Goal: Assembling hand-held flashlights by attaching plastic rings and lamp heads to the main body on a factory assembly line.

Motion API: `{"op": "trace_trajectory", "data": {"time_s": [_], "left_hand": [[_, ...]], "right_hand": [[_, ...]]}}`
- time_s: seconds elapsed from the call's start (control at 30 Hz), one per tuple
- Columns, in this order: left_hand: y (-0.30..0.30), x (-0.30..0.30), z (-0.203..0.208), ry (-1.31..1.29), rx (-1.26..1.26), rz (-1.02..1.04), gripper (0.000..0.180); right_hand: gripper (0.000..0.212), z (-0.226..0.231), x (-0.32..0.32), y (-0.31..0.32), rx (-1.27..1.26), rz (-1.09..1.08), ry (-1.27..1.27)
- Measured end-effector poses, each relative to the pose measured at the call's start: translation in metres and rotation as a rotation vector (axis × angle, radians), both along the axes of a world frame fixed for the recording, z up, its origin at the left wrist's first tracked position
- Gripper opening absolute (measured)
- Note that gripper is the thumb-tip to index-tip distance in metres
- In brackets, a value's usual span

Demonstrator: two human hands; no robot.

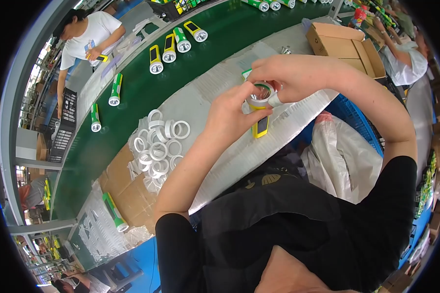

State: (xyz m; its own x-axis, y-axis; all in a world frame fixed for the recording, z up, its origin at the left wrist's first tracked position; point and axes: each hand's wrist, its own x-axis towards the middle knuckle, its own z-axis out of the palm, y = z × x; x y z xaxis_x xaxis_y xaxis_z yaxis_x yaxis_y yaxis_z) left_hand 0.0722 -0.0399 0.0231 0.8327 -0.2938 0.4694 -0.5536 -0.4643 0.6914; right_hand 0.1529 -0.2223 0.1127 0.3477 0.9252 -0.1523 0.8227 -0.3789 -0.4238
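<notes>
Both hands meet over the work surface around a yellow flashlight (pixel 262 128) with a dark panel on its body. My left hand (pixel 233 108) is closed around its white head, thumb low on the head and index finger at the rim. From the other side, my right hand (pixel 294 77) curls its fingers over the same rim, with a white cover on one fingertip. A clear, shiny round opening shows between the fingers; whether a separate lens or ring sits there I cannot tell. A bit of green behind the hands is mostly hidden.
Left of my forearm lies a pile of white rings (pixel 157 149) beside cardboard (pixel 127 190). A green flashlight (pixel 114 213) lies nearby. Several flashlights stand on the green conveyor belt (pixel 137 93). An open carton (pixel 342 46) is at the right. A co-worker (pixel 90 34) stands across the belt.
</notes>
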Motion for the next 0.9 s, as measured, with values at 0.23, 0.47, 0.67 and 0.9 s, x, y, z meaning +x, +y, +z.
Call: {"op": "trace_trajectory", "data": {"time_s": [0.23,0.47,0.67,0.9], "left_hand": [[-0.002,-0.004,-0.01,-0.089,-0.053,0.007,0.037],[-0.008,-0.008,-0.007,-0.052,0.033,0.117,0.036],[-0.009,-0.007,-0.015,-0.215,-0.039,0.1,0.034],[-0.009,-0.011,-0.017,-0.22,-0.059,0.097,0.036]], "right_hand": [[0.027,0.002,-0.006,0.01,-0.005,-0.053,-0.014],[0.03,-0.008,-0.021,0.015,-0.139,-0.446,-0.197],[0.031,-0.018,-0.017,-0.004,0.195,-0.091,-0.291],[0.037,-0.014,-0.02,-0.005,0.37,-0.018,-0.306]]}}
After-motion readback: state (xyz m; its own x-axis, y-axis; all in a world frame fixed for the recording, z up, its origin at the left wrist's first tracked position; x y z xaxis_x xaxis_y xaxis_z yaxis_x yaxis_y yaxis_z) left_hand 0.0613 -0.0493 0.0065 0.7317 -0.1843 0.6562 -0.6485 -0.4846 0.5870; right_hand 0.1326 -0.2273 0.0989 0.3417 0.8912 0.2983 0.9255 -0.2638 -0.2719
